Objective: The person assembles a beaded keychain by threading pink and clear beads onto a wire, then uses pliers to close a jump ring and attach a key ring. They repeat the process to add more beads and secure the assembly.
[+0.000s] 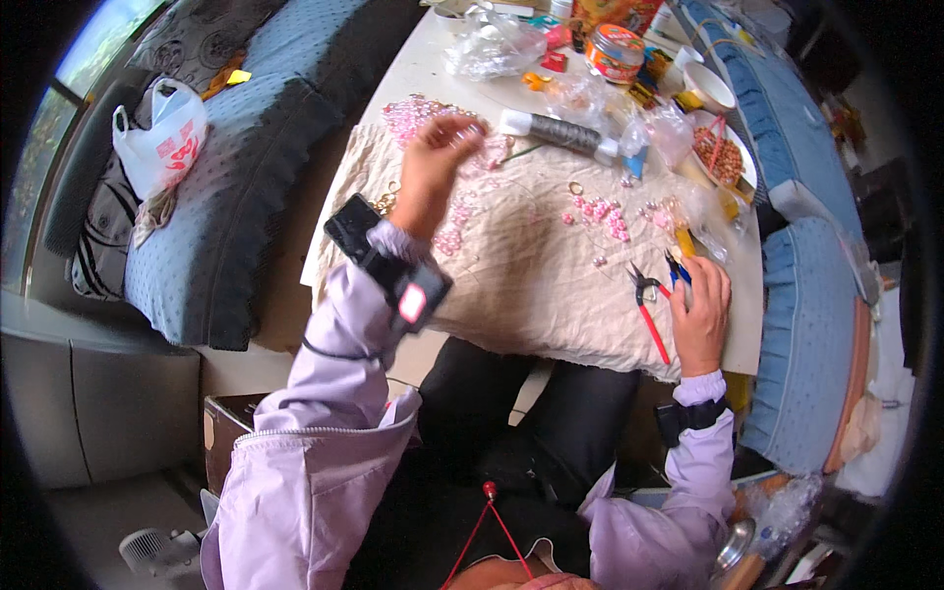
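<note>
My left hand point(440, 162) is raised over the far left of the beige cloth point(511, 285), close to a heap of pink beads point(408, 116). Its fingers curl together and are slightly blurred; anything pinched in them is too small to make out. At the right front, my right hand point(701, 310) closes over blue-handled pliers point(677, 271), whose handles it partly hides. Beside them, touching the thumb side, lie red-handled pliers point(649, 313) with spread handles. Loose pink beads point(602, 216) are scattered mid-cloth, near a small gold-coloured ring point(575, 188). More pink beads point(452, 228) lie below my left wrist.
A spool of grey thread point(560, 135) lies behind the beads. Farther back are crumpled clear plastic bags point(495, 47), an orange-labelled jar point(616, 53) and a white bowl point(708, 87). A dish of reddish-orange beads point(718, 152) stands right. Blue-covered seats point(231, 197) flank the table.
</note>
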Demonstrator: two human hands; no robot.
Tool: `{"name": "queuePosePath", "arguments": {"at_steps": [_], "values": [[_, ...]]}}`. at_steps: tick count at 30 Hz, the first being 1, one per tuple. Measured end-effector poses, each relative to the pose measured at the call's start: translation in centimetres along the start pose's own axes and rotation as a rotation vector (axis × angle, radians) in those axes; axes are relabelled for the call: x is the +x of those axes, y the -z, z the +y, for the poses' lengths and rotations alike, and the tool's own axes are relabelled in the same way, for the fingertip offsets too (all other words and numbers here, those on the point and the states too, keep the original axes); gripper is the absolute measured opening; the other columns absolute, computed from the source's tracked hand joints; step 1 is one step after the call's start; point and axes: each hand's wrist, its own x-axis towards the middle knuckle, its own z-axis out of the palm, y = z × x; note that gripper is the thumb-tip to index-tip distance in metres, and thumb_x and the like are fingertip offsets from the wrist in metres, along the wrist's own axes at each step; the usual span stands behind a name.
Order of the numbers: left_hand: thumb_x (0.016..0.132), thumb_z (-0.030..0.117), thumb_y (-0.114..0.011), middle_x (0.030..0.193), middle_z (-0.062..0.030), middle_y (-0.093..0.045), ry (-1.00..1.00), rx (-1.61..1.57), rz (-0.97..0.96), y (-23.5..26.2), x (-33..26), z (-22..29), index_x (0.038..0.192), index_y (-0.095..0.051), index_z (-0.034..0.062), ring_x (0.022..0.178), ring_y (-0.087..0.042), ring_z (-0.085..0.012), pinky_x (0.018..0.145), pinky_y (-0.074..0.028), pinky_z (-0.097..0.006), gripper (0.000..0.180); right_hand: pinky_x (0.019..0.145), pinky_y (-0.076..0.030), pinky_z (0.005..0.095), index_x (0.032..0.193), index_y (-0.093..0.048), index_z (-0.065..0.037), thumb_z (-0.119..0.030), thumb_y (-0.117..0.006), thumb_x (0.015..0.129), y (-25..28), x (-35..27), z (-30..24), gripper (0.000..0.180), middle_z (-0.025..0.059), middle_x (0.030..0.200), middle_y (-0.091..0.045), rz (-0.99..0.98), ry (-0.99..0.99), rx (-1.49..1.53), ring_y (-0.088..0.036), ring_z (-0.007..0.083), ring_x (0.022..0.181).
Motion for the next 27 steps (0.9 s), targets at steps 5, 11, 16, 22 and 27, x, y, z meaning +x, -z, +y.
{"name": "queuePosePath", "arguments": {"at_steps": [5,11,16,22,27], "values": [[0.099,0.003,-0.075,0.132,-0.0139,-0.071,0.013,0.224,0.163,2.3,3.7,-0.6,0.137,-0.063,-0.0056,0.113,-0.069,-0.0188,0.097,-0.055,-0.029,0.040,0.107,-0.049,0.0488,0.129,-0.066,-0.003,-0.006,-0.072,0.092,0.7,-1.0,-0.4,0.037,0.0163,0.129,-0.065,-0.004,0.016,0.015,-0.059,0.0383,0.123],[0.102,0.003,-0.070,0.111,-0.0052,-0.076,-0.019,0.263,0.052,1.0,-3.1,-0.2,0.117,-0.072,-0.0008,0.102,-0.067,-0.0126,0.090,-0.052,-0.026,0.016,0.098,-0.051,0.0475,0.116,-0.068,-0.002,-0.004,-0.073,0.093,1.5,-1.7,-1.4,0.024,0.0159,0.117,-0.067,-0.077,-0.035,0.094,-0.063,0.0382,0.111],[0.096,-0.001,-0.069,0.100,-0.0017,-0.071,-0.029,0.536,-0.035,-1.5,-11.7,0.5,0.110,-0.074,0.0024,0.084,-0.059,-0.0088,0.074,-0.048,-0.026,0.015,0.089,-0.054,0.0438,0.111,-0.068,-0.001,-0.002,-0.070,0.096,1.6,0.6,-3.3,0.016,0.0147,0.109,-0.069,-0.131,-0.040,0.258,-0.066,0.0351,0.101],[0.094,-0.006,-0.070,0.097,-0.0030,-0.065,0.003,0.588,-0.112,-2.2,-15.9,1.1,0.107,-0.074,0.0017,0.083,-0.056,-0.0113,0.072,-0.046,-0.026,0.015,0.076,-0.056,0.0440,0.112,-0.070,-0.003,-0.011,-0.070,0.099,-1.3,5.4,-5.9,0.015,0.0140,0.103,-0.073,-0.137,-0.071,0.465,-0.070,0.0318,0.084],[0.095,-0.006,-0.068,0.098,-0.0058,-0.067,-0.036,0.519,-0.123,-2.3,-16.0,0.2,0.108,-0.073,0.0008,0.087,-0.061,-0.0148,0.077,-0.048,-0.027,0.016,0.073,-0.057,0.0397,0.114,-0.070,-0.004,-0.016,-0.071,0.100,-4.0,10.8,-5.7,0.019,0.0134,0.102,-0.076,-0.141,-0.287,0.476,-0.071,0.0269,0.078]]}}
